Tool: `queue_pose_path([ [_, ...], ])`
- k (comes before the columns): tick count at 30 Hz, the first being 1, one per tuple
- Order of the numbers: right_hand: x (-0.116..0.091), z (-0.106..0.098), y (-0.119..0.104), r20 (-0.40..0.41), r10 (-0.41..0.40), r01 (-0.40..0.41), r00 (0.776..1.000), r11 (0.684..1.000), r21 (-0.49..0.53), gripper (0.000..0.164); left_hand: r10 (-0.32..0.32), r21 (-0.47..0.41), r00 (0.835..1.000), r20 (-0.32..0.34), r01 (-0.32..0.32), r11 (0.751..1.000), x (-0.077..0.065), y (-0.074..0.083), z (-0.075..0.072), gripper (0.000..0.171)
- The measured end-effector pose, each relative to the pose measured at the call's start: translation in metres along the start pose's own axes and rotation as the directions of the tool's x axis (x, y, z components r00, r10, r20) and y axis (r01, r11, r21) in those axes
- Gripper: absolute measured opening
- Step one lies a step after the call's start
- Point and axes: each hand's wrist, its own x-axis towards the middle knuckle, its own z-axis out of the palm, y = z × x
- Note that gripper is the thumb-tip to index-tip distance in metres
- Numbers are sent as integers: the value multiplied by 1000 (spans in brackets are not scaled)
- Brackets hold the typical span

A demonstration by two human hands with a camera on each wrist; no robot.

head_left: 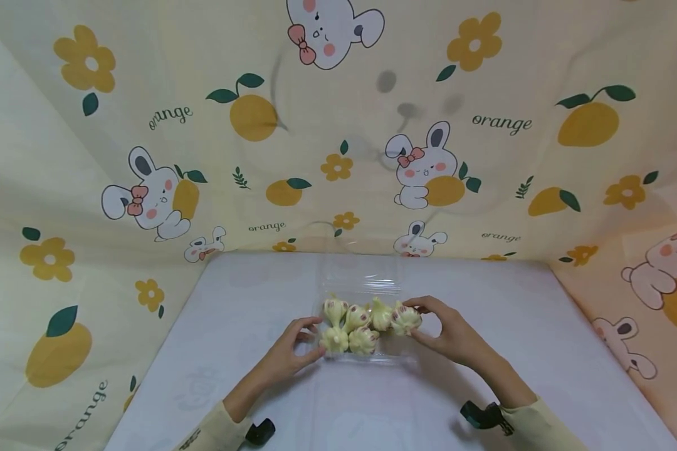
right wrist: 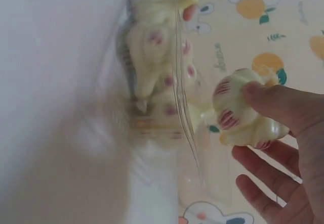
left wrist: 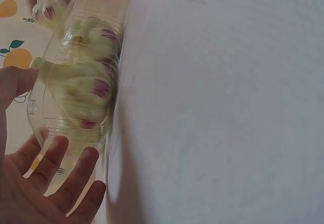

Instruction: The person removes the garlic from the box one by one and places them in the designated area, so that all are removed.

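Six garlic bulbs (head_left: 363, 341) show in head view, fewer from left wrist.

between the forearms (head_left: 247, 393), the desk (head_left: 367, 401) leaves a way to the front of the clear container (head_left: 367, 359). the left grip (head_left: 292, 346) bars its left end; the right grip (head_left: 450, 329), with a garlic bulb (head_left: 406, 318), blocks above the right. behind, the raised lid (head_left: 361, 272) stands in the way. other bulbs (head_left: 363, 341) leave room inside only at front right.
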Motion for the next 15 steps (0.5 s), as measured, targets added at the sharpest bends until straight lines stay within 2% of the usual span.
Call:
queue_pose_path([
  [8,-10,-9,14,-91,-19,17,996,1000,-27,65,-29,-5,1000,0,29,1000,-2,-3,2,63],
  [15,-17,-15,34,-136,-27,22,990,999,-40,66,-8,-3,1000,-3,8,1000,0,-4,1,62],
])
